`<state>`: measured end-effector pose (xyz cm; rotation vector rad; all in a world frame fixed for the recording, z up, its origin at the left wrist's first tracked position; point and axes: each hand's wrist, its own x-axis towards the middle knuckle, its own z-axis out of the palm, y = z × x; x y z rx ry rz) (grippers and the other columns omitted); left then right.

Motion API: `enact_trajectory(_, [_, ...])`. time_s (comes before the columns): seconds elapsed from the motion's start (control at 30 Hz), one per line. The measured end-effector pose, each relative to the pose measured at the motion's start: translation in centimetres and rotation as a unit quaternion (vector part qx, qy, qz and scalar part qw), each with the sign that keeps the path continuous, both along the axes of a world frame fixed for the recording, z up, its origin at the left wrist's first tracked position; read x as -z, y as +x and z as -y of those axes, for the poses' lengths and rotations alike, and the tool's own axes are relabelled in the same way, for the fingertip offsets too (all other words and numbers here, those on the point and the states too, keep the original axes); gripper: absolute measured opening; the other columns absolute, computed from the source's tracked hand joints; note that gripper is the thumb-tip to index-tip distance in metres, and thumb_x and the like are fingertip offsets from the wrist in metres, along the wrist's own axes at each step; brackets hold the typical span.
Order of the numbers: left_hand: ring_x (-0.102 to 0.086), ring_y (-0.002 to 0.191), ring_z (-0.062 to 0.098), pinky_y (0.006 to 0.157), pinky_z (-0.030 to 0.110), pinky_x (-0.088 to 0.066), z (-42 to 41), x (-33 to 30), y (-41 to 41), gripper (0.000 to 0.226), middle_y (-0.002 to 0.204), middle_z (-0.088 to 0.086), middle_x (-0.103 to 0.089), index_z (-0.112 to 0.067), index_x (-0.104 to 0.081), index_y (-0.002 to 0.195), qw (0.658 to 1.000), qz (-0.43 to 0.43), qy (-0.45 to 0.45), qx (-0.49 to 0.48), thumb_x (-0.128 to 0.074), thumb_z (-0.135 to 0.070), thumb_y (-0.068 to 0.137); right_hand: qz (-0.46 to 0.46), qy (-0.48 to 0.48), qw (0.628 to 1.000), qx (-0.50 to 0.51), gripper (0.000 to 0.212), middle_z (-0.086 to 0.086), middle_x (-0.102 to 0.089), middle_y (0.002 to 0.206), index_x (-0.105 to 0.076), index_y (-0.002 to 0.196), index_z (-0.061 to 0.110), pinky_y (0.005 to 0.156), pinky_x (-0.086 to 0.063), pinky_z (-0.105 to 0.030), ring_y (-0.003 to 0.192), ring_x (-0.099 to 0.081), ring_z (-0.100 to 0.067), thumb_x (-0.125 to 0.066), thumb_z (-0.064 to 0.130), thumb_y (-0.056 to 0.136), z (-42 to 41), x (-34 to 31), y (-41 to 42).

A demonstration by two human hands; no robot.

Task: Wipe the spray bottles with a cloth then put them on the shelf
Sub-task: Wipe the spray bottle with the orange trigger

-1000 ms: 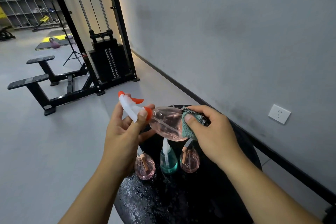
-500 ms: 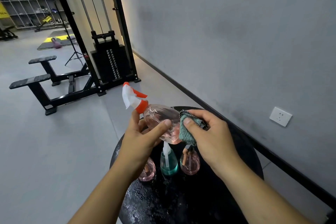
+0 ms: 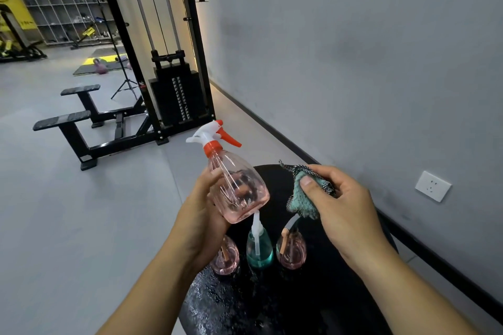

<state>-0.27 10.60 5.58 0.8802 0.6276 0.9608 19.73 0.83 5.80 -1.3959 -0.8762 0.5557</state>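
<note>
Left hand [image 3: 202, 215] first: from my seat I see it curled round the lower body of the clear pink plastic spray bottle with the white-and-orange trigger head [image 3: 234, 185], thumb across the near face, fingers behind it. Right hand [image 3: 340, 204] pinches the bunched teal terry cloth with a dark checked backing [image 3: 304, 196] between thumb and fingers, and a gap shows between cloth and bottle: they are near, not touching.

Going down in size, the round black glossy worktop [image 3: 272, 304] sits below both hands, wet with droplets on its near left part. On it stand three smaller bottles in a row: a pink one [image 3: 226, 257] half hidden under my left wrist, a teal one with a white pump neck [image 3: 259, 249] in the middle, and another pink one [image 3: 291, 251] to the right.

What the coming move turns on, I judge, is this: the held bottle's long axis runs nearly upright, leaning a little left at the top, trigger pointing right, and its bare flank lies directly left of the cloth at about the same height. So the right hand is the one to travel, sideways to the left. No shelf for the bottles can be picked out with certainty.
</note>
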Motion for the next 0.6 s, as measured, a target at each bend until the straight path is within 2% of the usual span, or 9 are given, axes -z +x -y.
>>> enact_trajectory(0.1, [-0.071,0.117,0.038,0.089,0.049,-0.063,0.2,-0.2,0.0,0.055,0.137,0.025,-0.068,-0.009,-0.057,0.146,0.999,0.006,-0.040,0.035,-0.056,-0.043,0.102,-0.001,0.003,1.000,0.005,0.016,0.011,-0.078,0.099,-0.076,0.108,0.034,0.086,-0.062,-0.037,0.091,-0.075,-0.006,-0.073,0.024,0.096,0.0,0.1,0.3])
enact_trajectory(0.23, [-0.069,0.116,0.041,0.095,0.053,-0.061,0.5,0.1,-0.1,0.057,0.137,0.027,-0.067,-0.004,-0.059,0.143,0.997,0.007,-0.066,0.050,-0.054,-0.040,0.099,0.016,-0.001,1.000,0.006,0.016,0.012,-0.077,0.099,-0.075,0.107,0.036,0.081,-0.062,-0.032,0.090,-0.074,-0.005,-0.073,0.026,0.096,0.1,0.3,0.6])
enact_trajectory(0.33, [-0.067,0.115,0.040,0.091,0.050,-0.060,0.4,0.3,-0.1,0.068,0.134,0.025,-0.068,-0.003,-0.058,0.145,0.997,-0.013,-0.056,0.059,-0.064,-0.041,0.088,0.025,0.003,1.000,0.013,0.014,0.016,-0.077,0.096,-0.075,0.102,0.038,0.076,-0.058,-0.026,0.088,-0.074,-0.003,-0.073,0.026,0.095,0.2,0.2,0.8])
enact_trajectory(0.47, [-0.071,0.104,0.035,0.085,0.045,-0.062,0.3,0.8,-0.2,0.090,0.124,0.025,-0.068,-0.003,-0.055,0.144,0.995,-0.030,-0.025,0.089,-0.084,-0.032,0.065,0.033,0.009,0.999,0.021,0.015,0.018,-0.076,0.094,-0.075,0.099,0.039,0.078,-0.057,-0.027,0.087,-0.073,-0.002,-0.073,0.025,0.096,0.2,0.0,0.9])
enact_trajectory(0.6, [-0.072,0.106,0.035,0.088,0.048,-0.060,0.3,1.1,0.1,0.078,0.124,0.020,-0.071,-0.021,-0.065,0.138,0.993,-0.047,0.030,0.099,-0.086,-0.023,0.063,0.039,0.012,0.999,0.023,0.014,0.019,-0.076,0.094,-0.075,0.100,0.039,0.077,-0.058,-0.026,0.087,-0.073,-0.001,-0.072,0.025,0.096,0.4,-0.4,0.9])
